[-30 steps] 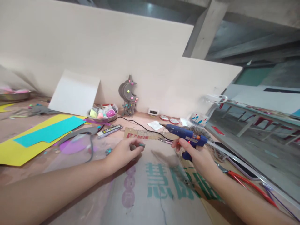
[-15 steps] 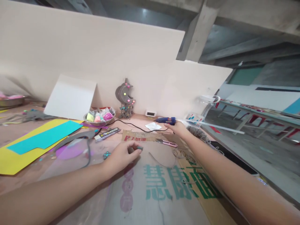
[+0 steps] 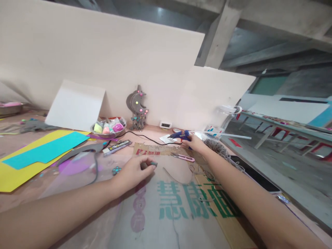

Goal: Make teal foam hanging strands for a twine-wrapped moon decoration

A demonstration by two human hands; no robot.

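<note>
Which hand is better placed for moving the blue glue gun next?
Probably the right hand: it touches the glue gun. The left hand is farther away, pinching a small teal piece.

Item one, towards the near left corner of the table [image 3: 33,192]: left forearm [image 3: 64,209], bare over its whole visible length, smooth in outline, broad at the edge of view and tapering evenly forward, fitted with a bare left hand [image 3: 133,170], gently rounded at the back, thumb [image 3: 148,171] slender and blunt-tipped. Item two, towards the table's right edge: right forearm [image 3: 246,185], likewise bare and smooth, broad at the near end and narrowing steadily, ending in a bare right hand [image 3: 197,144], smaller in view, fingers [image 3: 185,142] partly hidden; nails too small to tell.
</note>
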